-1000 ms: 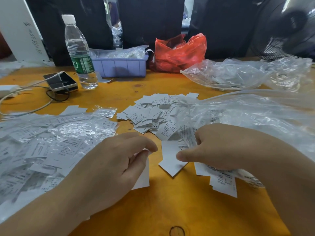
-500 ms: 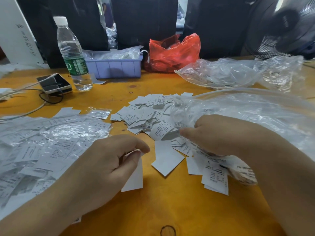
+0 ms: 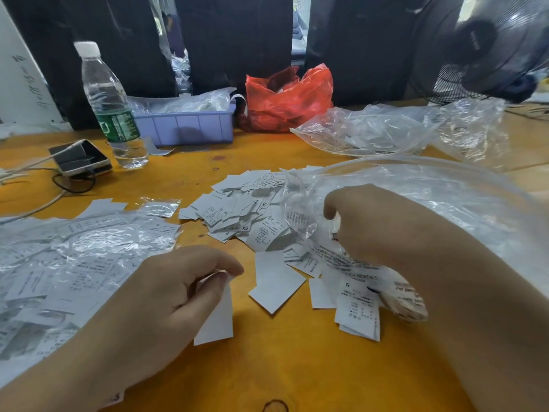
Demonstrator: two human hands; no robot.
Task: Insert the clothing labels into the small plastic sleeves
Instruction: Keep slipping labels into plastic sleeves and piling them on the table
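One head view. Left hand (image 3: 166,295) pinches a white label (image 3: 215,318) between thumb and forefinger, label hanging just above the orange tabletop (image 3: 297,367). Right hand (image 3: 383,224) has fingers curled into a crumpled clear plastic sleeve (image 3: 300,221) at the edge of the loose label pile (image 3: 237,209). Filled sleeves (image 3: 74,263) lie at left. Water bottle (image 3: 110,105) and purple tray (image 3: 193,126) stand behind.
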